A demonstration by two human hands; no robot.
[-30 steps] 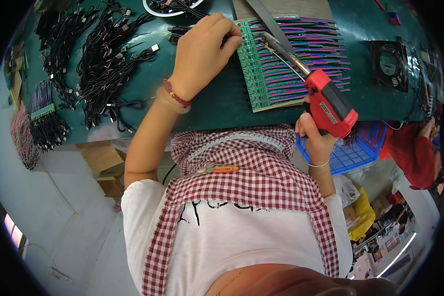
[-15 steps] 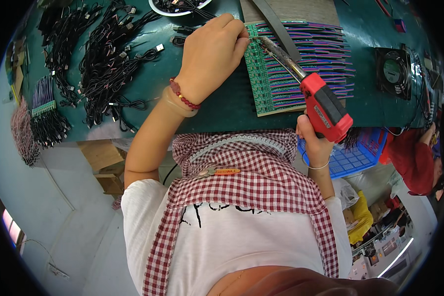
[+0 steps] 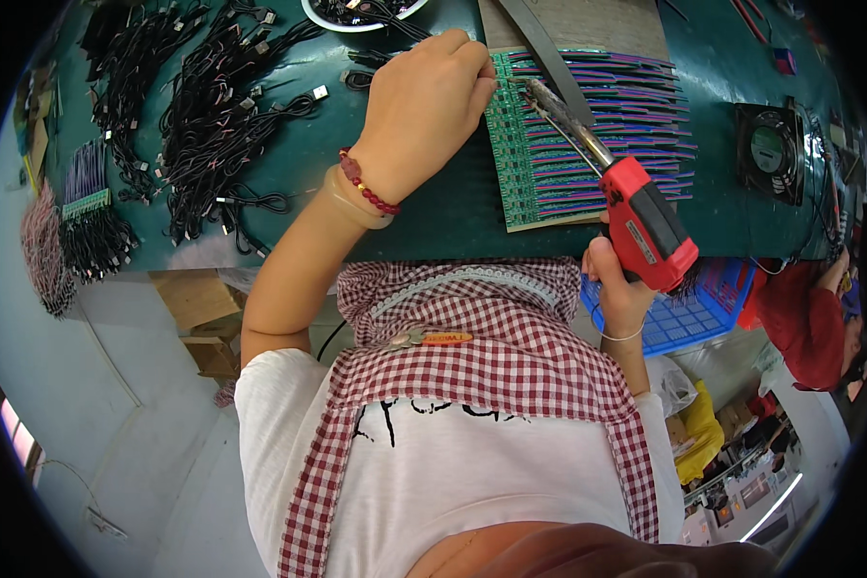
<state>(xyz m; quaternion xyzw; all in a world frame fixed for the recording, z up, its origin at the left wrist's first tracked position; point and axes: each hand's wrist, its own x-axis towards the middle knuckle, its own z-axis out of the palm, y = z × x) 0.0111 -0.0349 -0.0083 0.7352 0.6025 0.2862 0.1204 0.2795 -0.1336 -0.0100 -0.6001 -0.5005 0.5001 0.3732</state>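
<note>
My right hand (image 3: pixel 618 287) is wrapped round a red and black soldering gun (image 3: pixel 650 222). Its metal tip points up and left, over the far part of a panel of green circuit boards (image 3: pixel 513 183). Rows of thin, mostly purple and dark wires (image 3: pixel 636 144) run rightward from the panel. My left hand (image 3: pixel 429 96) hovers at the panel's upper left edge, fingers curled and pinched together near the gun's tip. Whatever is between those fingers is hidden by the hand. A long grey bar (image 3: pixel 554 63) lies slanted across the panel and wires.
Bundles of black USB cables (image 3: pixel 222 125) cover the table's left side. A white bowl (image 3: pixel 356 26) with dark parts stands at the far edge. To the right sits a black fan (image 3: pixel 771 154). Below the table are a blue basket (image 3: pixel 679 323) and a co-worker's red sleeve (image 3: pixel 809 328).
The soldering gun's tip has shifted slightly right relative to the boards. My left hand stays pinched at the panel's edge. The whole view has also shifted a little.
</note>
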